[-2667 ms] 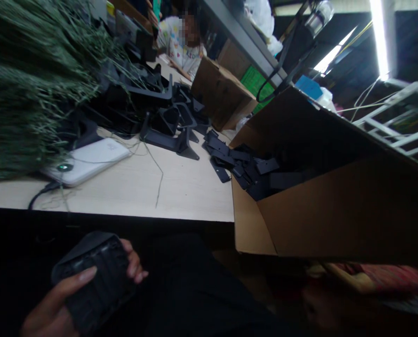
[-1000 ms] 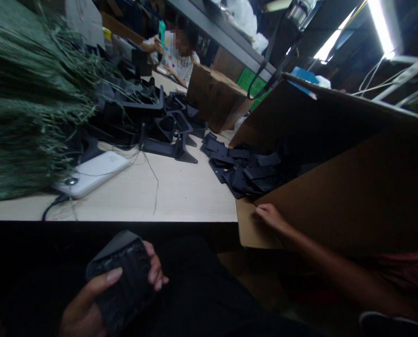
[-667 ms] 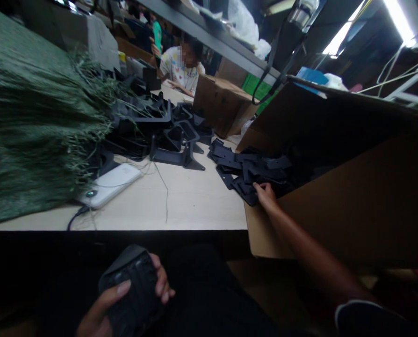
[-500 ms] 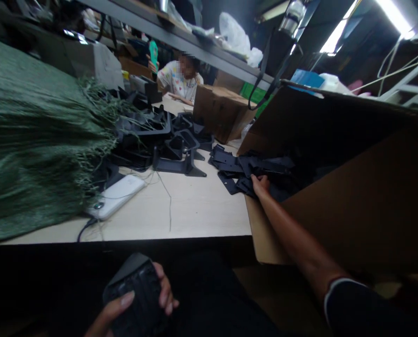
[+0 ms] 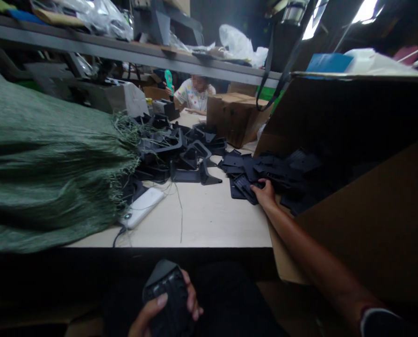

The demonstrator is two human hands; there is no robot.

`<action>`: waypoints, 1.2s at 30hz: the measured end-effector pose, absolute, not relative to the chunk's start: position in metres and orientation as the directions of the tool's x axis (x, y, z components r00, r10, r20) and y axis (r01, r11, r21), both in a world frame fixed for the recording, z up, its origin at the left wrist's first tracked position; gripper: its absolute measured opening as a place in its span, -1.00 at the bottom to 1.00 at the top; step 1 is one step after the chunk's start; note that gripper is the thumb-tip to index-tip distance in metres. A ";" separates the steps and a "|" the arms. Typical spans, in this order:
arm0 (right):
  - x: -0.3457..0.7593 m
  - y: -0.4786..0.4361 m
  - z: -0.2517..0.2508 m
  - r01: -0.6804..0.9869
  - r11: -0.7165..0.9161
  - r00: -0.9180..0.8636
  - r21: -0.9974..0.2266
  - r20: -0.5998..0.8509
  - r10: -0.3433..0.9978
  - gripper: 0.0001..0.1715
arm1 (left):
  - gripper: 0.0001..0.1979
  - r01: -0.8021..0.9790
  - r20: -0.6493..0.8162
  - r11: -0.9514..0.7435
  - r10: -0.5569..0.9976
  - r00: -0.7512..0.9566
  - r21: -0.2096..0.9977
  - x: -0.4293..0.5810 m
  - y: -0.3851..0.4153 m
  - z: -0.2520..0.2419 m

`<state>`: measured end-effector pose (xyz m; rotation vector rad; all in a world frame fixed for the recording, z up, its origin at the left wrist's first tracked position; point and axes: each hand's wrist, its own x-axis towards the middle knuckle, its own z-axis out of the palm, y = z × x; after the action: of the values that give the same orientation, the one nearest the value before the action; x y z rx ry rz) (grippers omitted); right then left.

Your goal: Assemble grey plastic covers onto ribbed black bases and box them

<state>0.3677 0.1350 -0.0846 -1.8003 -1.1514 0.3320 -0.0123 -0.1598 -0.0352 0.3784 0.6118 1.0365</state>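
Low in front of my lap, my left hand (image 5: pixel 192 296) is wrapped round a stack of black plastic parts (image 5: pixel 169 299), thumb on the near face and fingers along the right side. My right hand (image 5: pixel 266 194) reaches to the mouth of a cardboard box (image 5: pixel 366 224) and pinches a black plastic plate (image 5: pixel 244 186) with a ribbed face. That plate lies tilted at the front of a heap of similar flat black plates (image 5: pixel 265 164), which spills from the box onto the table (image 5: pixel 209 220).
Black angled brackets (image 5: pixel 184 173) are piled mid-table beside a green woven sack (image 5: pixel 54 164). A white device (image 5: pixel 144 207) with a cable lies near the front edge. Another person (image 5: pixel 197 96) sits beyond a smaller carton (image 5: pixel 230 117). A shelf (image 5: pixel 125 52) crosses above.
The view has levelled and swung left, so the scene sits further right. At the heap, a ribbed plate now shows in my right hand's pinch. My left hand keeps its stack.
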 end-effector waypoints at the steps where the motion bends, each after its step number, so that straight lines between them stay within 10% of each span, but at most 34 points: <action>1: 0.366 0.137 -0.084 0.537 -0.100 0.519 -0.837 0.235 0.822 -0.36 | -0.59 -0.676 -0.299 0.471 0.882 0.364 0.567 -0.011 -0.159 -0.035; 19: 0.328 0.134 -0.061 0.129 0.014 0.187 -0.992 0.038 0.982 -0.16 | -0.54 -0.511 -0.430 0.419 0.897 0.105 0.750 -0.008 -0.170 -0.034; 36: 0.320 0.162 -0.015 0.631 0.360 0.150 -0.687 0.564 0.812 -0.33 | -0.45 -0.381 -0.497 0.505 0.858 0.127 0.774 0.006 -0.167 -0.012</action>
<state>0.3204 0.1618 -0.0145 -1.3433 -1.5529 0.2121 0.0061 -0.1674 -0.0120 0.5324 1.1014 0.9664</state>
